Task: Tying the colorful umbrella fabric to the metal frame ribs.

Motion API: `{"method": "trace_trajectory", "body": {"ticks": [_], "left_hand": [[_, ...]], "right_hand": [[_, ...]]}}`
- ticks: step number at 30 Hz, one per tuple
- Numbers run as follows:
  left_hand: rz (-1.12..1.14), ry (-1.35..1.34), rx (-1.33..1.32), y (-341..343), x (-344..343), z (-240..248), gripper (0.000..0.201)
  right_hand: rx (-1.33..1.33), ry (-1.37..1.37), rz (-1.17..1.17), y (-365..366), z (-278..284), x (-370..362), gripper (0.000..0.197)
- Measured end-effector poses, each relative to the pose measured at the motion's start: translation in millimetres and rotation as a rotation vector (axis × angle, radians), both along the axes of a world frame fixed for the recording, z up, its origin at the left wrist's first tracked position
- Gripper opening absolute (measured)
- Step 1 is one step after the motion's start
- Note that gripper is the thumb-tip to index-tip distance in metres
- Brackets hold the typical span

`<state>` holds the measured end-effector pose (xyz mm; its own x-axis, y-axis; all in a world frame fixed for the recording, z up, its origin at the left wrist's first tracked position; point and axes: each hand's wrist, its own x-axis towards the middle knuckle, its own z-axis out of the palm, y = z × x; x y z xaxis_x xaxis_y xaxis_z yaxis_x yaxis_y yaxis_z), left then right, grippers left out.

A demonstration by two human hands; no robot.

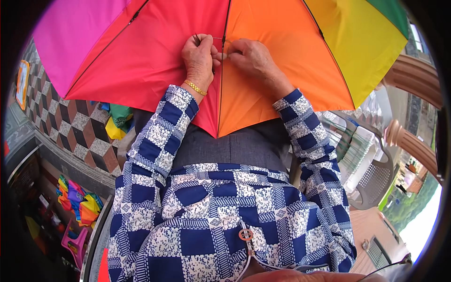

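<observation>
An open umbrella with panels in pink, red, orange, yellow and green spreads over my lap, its dark ribs facing me. My left hand is closed over the red panel beside the middle rib. A fine pale thread runs from its fingers to the rib. A slim dark thing sticks out above that hand; its kind is unclear. Just right of the same rib, over the orange panel, my right hand is closed in a pinch. What its fingertips hold is too small to make out.
Patterned floor tiles lie to the left, with a green and yellow folded cloth bundle near my leg. Bright folded umbrellas and a pink plastic basket are at lower left. A grey plastic chair stands at the right.
</observation>
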<state>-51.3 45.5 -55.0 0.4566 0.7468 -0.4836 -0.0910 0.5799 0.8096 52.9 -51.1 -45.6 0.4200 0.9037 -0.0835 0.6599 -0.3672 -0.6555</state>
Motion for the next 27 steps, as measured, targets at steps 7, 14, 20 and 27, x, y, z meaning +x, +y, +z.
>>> {"method": "trace_trajectory", "body": {"ticks": [7,14,20,27], "left_hand": [[0.009,0.050,0.017,0,0,-3,0.008],[0.005,0.033,0.009,0,-1,-9,0.009],[0.046,0.016,-0.039,-4,-2,-3,0.009],[0.014,0.049,-0.017,-3,-1,-3,0.009]], "right_hand": [[0.017,0.174,-0.138,7,-5,-11,0.023],[0.045,0.201,-0.334,14,-14,-27,0.027],[0.120,0.258,-0.369,11,-16,-26,0.026],[0.160,0.311,-0.372,11,-18,-26,0.022]]}}
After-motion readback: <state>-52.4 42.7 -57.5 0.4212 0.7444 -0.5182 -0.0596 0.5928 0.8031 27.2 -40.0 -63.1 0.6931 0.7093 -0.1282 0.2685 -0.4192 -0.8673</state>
